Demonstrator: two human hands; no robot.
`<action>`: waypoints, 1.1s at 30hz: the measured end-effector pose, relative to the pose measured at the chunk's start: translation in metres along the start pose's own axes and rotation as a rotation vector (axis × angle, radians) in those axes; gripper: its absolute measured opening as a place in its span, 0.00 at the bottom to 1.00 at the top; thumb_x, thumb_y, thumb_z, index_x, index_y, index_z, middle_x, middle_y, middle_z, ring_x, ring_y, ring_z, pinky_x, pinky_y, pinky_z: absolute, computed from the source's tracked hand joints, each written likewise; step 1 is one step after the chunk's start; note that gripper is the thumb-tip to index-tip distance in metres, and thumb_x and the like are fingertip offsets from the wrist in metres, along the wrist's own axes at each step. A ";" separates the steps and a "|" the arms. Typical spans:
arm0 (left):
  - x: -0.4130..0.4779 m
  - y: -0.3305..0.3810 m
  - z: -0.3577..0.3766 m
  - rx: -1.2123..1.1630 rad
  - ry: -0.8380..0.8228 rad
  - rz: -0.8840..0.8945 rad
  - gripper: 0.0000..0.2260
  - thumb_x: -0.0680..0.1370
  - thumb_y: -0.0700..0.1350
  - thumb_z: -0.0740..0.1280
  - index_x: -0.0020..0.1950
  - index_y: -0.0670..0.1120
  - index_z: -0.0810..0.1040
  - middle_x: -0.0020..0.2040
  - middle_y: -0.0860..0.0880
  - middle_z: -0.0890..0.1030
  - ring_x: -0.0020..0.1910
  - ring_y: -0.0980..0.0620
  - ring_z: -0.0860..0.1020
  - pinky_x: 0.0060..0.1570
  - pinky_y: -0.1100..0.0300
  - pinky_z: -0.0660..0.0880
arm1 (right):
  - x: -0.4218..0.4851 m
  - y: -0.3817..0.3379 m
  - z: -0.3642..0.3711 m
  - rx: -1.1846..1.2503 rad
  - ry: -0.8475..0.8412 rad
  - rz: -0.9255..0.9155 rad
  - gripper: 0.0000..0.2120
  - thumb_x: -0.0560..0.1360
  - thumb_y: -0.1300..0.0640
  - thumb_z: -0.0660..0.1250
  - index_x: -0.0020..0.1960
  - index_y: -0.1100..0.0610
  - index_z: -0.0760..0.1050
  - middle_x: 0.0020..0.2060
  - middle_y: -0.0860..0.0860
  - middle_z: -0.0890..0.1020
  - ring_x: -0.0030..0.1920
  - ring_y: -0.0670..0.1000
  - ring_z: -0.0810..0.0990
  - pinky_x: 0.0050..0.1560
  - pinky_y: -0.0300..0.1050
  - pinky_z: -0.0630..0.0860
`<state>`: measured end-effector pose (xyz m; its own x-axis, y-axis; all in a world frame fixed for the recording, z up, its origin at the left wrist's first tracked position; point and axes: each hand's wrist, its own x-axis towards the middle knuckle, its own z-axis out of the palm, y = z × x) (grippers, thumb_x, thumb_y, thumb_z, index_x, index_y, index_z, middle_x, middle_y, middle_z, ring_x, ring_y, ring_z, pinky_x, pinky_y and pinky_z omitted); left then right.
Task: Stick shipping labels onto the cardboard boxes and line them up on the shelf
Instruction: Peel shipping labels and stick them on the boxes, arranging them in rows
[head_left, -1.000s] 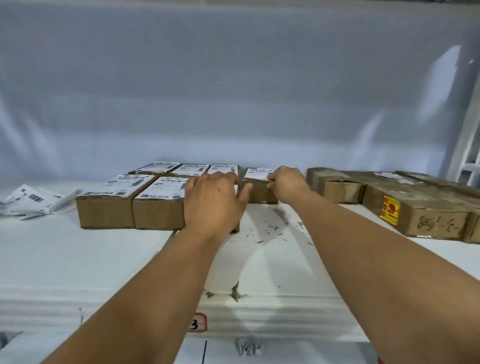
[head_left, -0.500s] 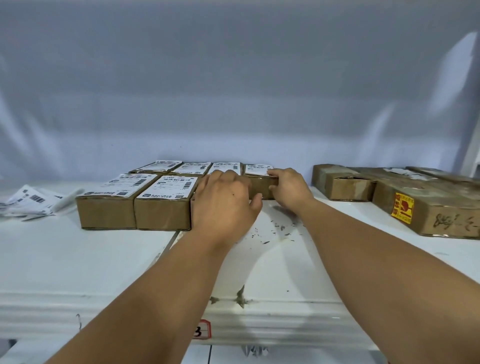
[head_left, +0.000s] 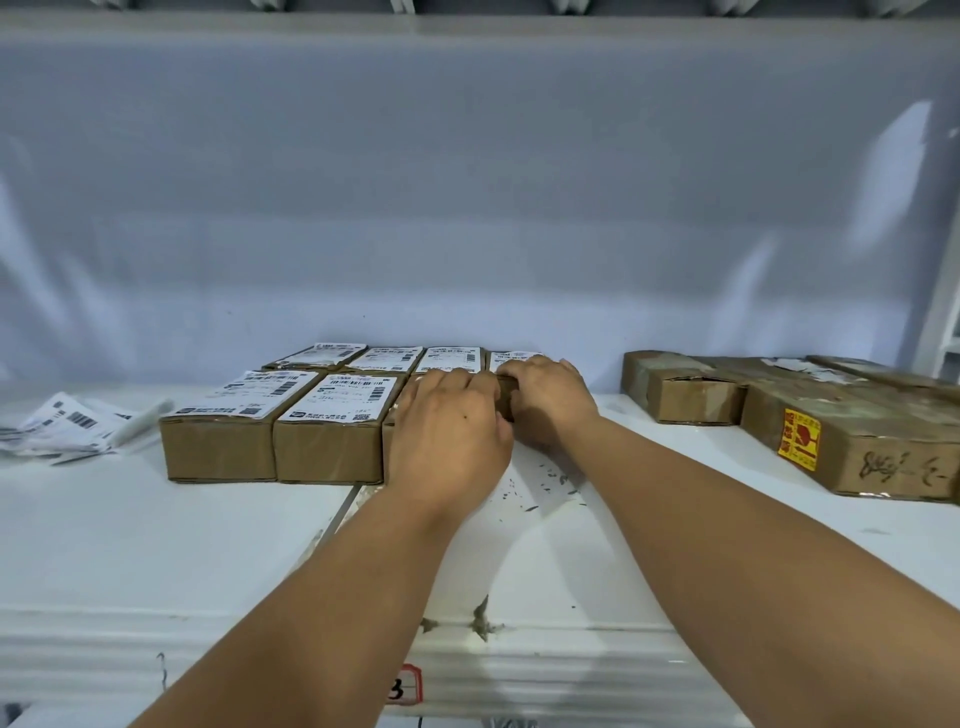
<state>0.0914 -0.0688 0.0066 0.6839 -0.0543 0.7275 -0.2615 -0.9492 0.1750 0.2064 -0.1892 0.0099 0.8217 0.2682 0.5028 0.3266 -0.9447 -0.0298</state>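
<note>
Several labelled cardboard boxes (head_left: 330, 441) stand in two rows on the white shelf (head_left: 182, 545). My left hand (head_left: 447, 431) lies over the third box (head_left: 388, 441) of the front row, fingers curled across its top, thumb at its right side. That box is mostly hidden. My right hand (head_left: 550, 402) grips the rightmost back-row box (head_left: 511, 357) at its near right corner; only its white label and a strip of brown edge show. The two hands touch each other.
Loose shipping labels (head_left: 67, 423) lie at the shelf's left end. Unlabelled brown boxes (head_left: 691, 395) sit at the right, one with a yellow-red sticker (head_left: 800, 439). Scuffed bare shelf lies between the groups. The blue-grey back wall stands close behind the rows.
My right hand has slid the rightmost back-row box left, closing the gap to its row. My left hand stayed on the front box, and the hands now meet.
</note>
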 end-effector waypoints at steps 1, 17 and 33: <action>0.000 0.000 0.000 0.002 0.000 0.001 0.11 0.77 0.46 0.58 0.58 0.49 0.74 0.56 0.50 0.77 0.60 0.49 0.69 0.59 0.59 0.60 | 0.000 0.000 0.000 -0.019 -0.013 -0.013 0.18 0.71 0.57 0.61 0.60 0.46 0.71 0.54 0.51 0.78 0.62 0.50 0.70 0.67 0.48 0.58; 0.000 0.000 -0.001 -0.013 -0.065 -0.024 0.09 0.77 0.46 0.58 0.53 0.49 0.74 0.54 0.50 0.76 0.57 0.49 0.70 0.53 0.55 0.70 | -0.004 -0.001 -0.009 0.132 -0.110 0.127 0.19 0.70 0.59 0.65 0.60 0.56 0.70 0.56 0.54 0.77 0.56 0.56 0.75 0.54 0.48 0.75; 0.001 0.001 -0.003 -0.043 0.003 0.014 0.12 0.78 0.49 0.57 0.59 0.47 0.72 0.56 0.48 0.76 0.58 0.47 0.71 0.53 0.54 0.68 | -0.027 0.020 -0.017 0.134 0.194 0.292 0.27 0.74 0.59 0.61 0.73 0.52 0.63 0.72 0.56 0.62 0.74 0.56 0.53 0.72 0.50 0.56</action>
<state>0.0896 -0.0689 0.0091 0.6779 -0.0665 0.7321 -0.3002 -0.9342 0.1930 0.1824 -0.2190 0.0103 0.7899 -0.0617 0.6101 0.1604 -0.9395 -0.3027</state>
